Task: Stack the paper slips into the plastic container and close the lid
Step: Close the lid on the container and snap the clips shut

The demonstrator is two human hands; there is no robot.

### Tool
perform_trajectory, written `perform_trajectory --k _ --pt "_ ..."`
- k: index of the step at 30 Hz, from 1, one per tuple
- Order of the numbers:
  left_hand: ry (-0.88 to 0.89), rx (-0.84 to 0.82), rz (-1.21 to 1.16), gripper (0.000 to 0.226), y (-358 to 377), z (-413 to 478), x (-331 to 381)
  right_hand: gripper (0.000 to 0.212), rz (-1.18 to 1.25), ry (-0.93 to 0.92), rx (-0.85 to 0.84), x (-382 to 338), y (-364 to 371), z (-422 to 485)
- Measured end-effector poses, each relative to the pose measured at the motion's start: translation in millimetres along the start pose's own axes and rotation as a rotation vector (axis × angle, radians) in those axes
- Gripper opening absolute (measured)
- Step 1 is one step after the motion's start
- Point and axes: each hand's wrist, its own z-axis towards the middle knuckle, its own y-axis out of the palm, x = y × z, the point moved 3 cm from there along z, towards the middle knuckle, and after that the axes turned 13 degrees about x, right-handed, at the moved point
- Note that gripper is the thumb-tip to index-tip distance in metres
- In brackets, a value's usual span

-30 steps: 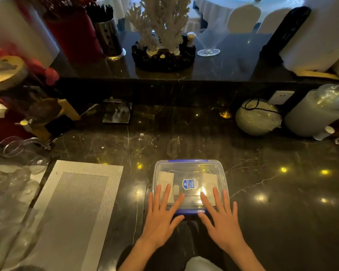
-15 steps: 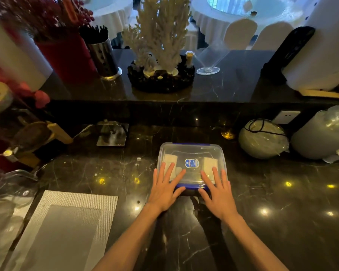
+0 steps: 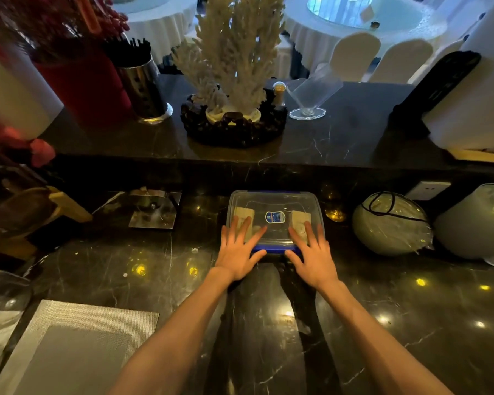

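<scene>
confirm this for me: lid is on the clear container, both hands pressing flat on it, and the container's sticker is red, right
Not quite. In the head view the sticker on the lid is blue and white, not red. The rest holds: the lid is on the clear container, and the left hand and right hand lie flat on it.
</scene>
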Motion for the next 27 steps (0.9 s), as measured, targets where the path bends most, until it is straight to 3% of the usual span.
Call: perform_trajectory --k 27 --pt "-0.068 -0.14 0.031 0.068 -10 15 3 0.069 -0.068 0.021 -0.034 -2 1 14"
